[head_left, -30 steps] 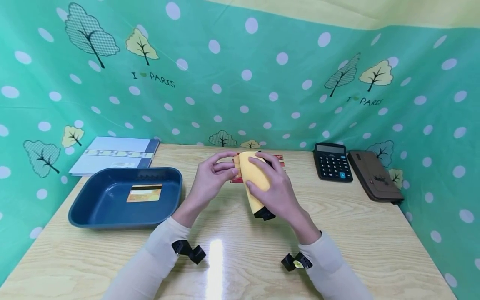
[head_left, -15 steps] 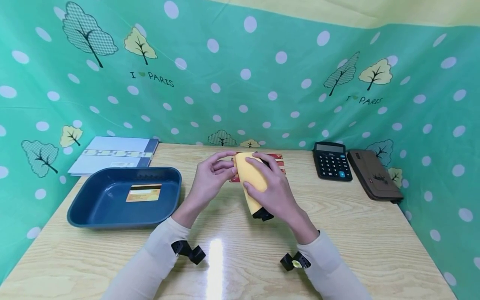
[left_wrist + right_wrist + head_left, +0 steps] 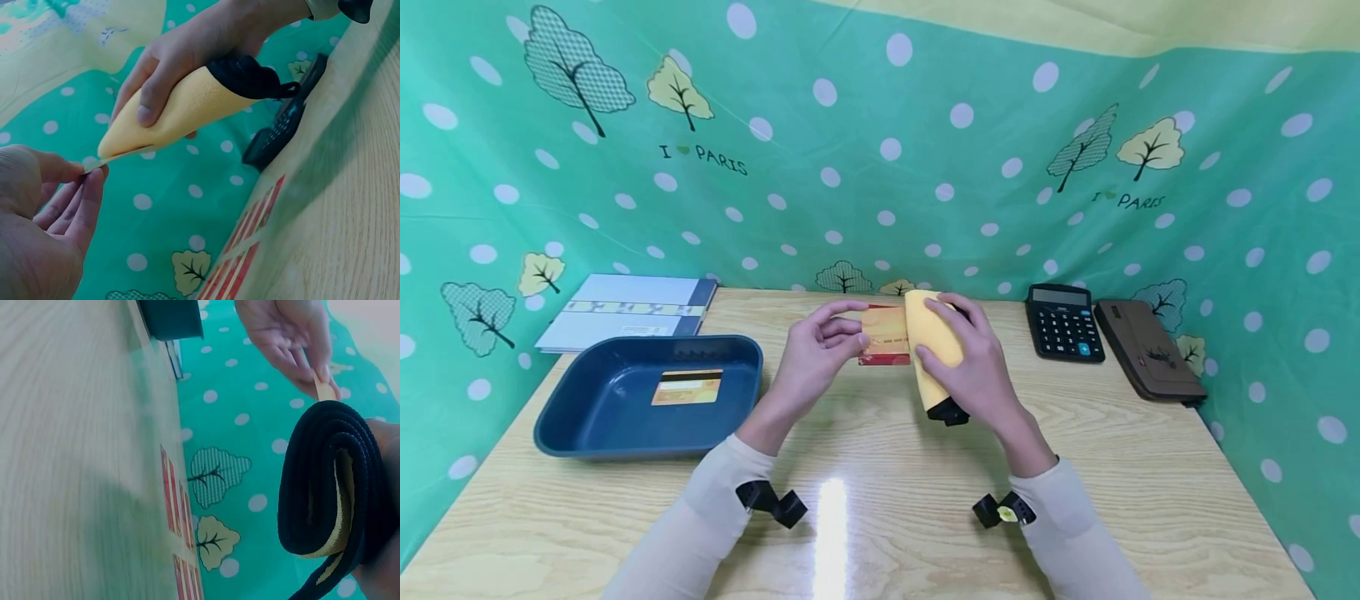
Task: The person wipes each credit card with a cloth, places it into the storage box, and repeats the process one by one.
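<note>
My left hand (image 3: 814, 354) pinches an orange bank card (image 3: 886, 325) by its left edge, between thumb and fingers. Over the card's right part lies a folded yellow cloth (image 3: 934, 337) with black edging, hiding that end. My right hand (image 3: 976, 360) grips this cloth, thumb on the near face. Seen from the left wrist, the thin card (image 3: 125, 155) runs into the fold of the cloth (image 3: 181, 112), both held above the table. The right wrist view shows the cloth's rolled black end (image 3: 312, 481).
A blue tray (image 3: 580, 429) at the left holds another bank card (image 3: 687, 387). Behind it lies a light blue folder (image 3: 625, 292). Red striped pieces (image 3: 250, 234) lie flat on the table beneath the hands. A calculator (image 3: 1066, 325) and a brown pouch (image 3: 1152, 350) stand at the right.
The right hand has moved the cloth to the right along the card, so more of the card's orange face shows. The left hand stays almost in place.
</note>
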Tool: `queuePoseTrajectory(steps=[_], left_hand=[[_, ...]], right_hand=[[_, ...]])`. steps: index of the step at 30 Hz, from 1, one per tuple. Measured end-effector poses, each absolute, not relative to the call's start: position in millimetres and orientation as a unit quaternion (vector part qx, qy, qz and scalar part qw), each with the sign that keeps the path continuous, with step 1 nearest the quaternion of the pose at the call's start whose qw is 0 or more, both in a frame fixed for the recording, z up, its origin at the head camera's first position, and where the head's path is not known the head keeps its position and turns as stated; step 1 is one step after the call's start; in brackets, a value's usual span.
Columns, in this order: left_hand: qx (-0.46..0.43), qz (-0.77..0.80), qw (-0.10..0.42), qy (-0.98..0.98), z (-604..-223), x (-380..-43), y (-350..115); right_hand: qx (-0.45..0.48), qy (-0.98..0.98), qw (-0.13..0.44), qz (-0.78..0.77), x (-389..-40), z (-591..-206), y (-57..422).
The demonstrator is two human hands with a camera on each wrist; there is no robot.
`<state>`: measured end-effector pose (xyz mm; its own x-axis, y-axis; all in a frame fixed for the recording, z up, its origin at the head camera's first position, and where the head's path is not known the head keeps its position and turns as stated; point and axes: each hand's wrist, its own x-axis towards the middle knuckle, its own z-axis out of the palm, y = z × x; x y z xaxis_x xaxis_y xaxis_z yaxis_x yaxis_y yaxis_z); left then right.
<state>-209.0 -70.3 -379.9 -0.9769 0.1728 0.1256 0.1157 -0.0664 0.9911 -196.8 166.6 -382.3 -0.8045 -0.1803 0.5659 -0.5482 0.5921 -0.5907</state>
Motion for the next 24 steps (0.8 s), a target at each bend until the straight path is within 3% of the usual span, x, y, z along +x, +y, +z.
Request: queuePoseTrajectory(steps=[24], left_hand=[[0.065,0.748,-0.008,0.66,-380,-213,-77]], right_hand=[[0.163,-0.863,0.248,0.41,-202,-375,189]])
